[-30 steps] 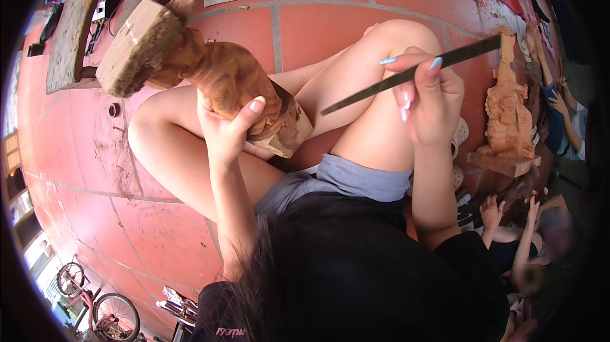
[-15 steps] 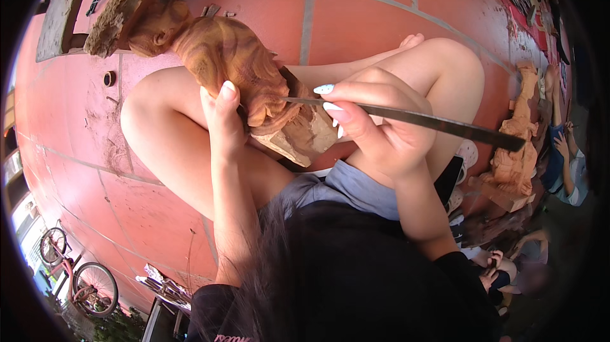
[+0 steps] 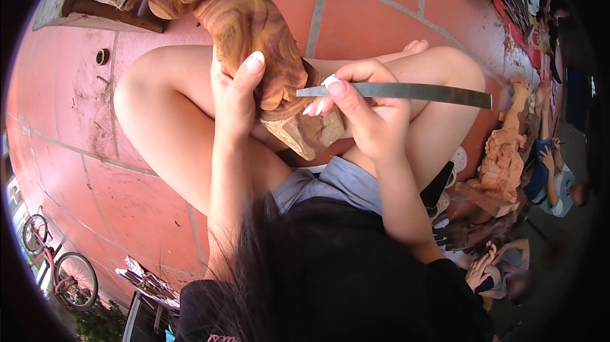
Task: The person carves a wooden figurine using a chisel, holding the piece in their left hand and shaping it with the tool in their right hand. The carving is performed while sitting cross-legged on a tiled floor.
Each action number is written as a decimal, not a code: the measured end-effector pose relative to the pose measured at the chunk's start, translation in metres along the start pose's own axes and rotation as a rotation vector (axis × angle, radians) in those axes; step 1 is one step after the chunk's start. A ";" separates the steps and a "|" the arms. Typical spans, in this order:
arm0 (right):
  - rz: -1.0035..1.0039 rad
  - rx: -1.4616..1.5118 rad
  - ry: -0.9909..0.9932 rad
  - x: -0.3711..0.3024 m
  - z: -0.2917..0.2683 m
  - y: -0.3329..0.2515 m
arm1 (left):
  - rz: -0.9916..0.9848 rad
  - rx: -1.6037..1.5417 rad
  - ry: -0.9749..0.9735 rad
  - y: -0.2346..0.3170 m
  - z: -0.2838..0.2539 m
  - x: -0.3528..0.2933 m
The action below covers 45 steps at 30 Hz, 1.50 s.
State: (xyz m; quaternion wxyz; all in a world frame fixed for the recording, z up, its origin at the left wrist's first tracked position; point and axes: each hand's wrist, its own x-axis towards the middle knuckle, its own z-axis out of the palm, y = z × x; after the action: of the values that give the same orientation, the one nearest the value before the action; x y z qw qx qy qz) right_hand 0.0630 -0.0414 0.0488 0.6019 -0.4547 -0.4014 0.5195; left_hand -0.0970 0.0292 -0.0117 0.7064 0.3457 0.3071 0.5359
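Observation:
A carved wooden figure (image 3: 251, 24) with swirling brown and orange grain slants across my lap. Its pale, rough-cut block end (image 3: 308, 129) points toward me, and the rounded far end lies at a wooden frame. My left hand (image 3: 235, 94) is wrapped round its left side, thumb on top. Between the thumb and fingers of my right hand (image 3: 375, 113) is a long, thin, flat steel chisel (image 3: 426, 94). The chisel's bright tip meets or hovers just over the carving above the block end; contact is hard to tell. My left fingers are partly hidden under the wood.
A wooden frame (image 3: 101, 15) stands at the far left, near a small brown ring (image 3: 101, 57) on the red tiles. Another wood carving (image 3: 502, 151) lies to the right, with other people (image 3: 553, 177) seated beyond. A bicycle (image 3: 60, 266) stands at lower left.
The carving's far end has shifted up and right in view. My right hand has turned the chisel, so its broad face shows and it lies more level.

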 end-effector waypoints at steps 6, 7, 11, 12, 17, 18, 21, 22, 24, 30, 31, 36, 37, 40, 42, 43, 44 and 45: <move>-0.042 0.031 0.031 0.004 -0.002 0.006 | 0.012 -0.007 -0.007 -0.001 0.000 0.001; -0.050 0.043 0.016 0.005 -0.004 0.007 | 0.011 -0.009 -0.003 -0.001 0.000 0.000; -0.034 0.099 -0.023 0.009 -0.007 0.009 | 0.006 -0.006 0.031 0.000 0.004 0.000; -0.020 0.104 -0.046 0.010 -0.007 0.008 | 0.005 -0.001 0.045 0.001 0.005 -0.001; 0.086 0.141 -0.206 0.020 -0.017 0.001 | -0.013 0.028 0.049 -0.004 0.000 0.000; 0.091 0.140 -0.217 0.022 -0.018 0.002 | -0.010 0.026 0.057 -0.005 0.000 0.000; 0.068 0.053 -0.344 0.027 -0.027 0.005 | -0.012 0.032 0.048 -0.006 0.004 0.001; 0.070 0.040 -0.337 0.027 -0.025 0.004 | 0.004 0.039 0.049 -0.007 0.005 0.002; -0.006 -0.001 -0.336 0.029 -0.022 0.008 | 0.014 0.048 0.053 -0.005 0.008 0.003; -0.085 -0.098 -0.277 0.031 -0.021 0.009 | -0.015 0.118 0.154 -0.001 0.018 0.002; -0.091 -0.096 -0.250 0.031 -0.022 0.010 | -0.017 0.118 0.149 -0.002 0.017 0.002; -0.186 -0.155 -0.259 0.034 -0.018 0.011 | 0.005 0.135 0.123 -0.006 0.014 0.008; -0.181 -0.172 -0.268 0.035 -0.018 0.010 | -0.005 0.152 0.149 -0.004 0.016 0.008; -0.109 -0.177 -0.213 0.039 -0.020 0.007 | -0.025 0.176 0.199 0.000 0.021 0.006; -0.147 -0.180 -0.260 0.038 -0.016 0.006 | -0.027 0.157 0.196 0.000 0.024 0.005; -0.144 -0.187 -0.267 0.037 -0.016 0.006 | -0.022 0.145 0.193 0.000 0.024 0.004; -0.143 -0.193 -0.276 0.037 -0.015 0.005 | -0.018 0.134 0.191 0.000 0.023 0.003; -0.121 -0.206 -0.268 0.038 -0.017 0.003 | -0.013 0.123 0.188 0.000 0.023 0.003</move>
State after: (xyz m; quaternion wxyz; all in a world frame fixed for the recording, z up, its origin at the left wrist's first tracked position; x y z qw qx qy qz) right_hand 0.0840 -0.0058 0.0413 0.5233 -0.4155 -0.5557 0.4946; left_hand -0.0778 0.0285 0.0013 0.6555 0.3347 0.4064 0.5414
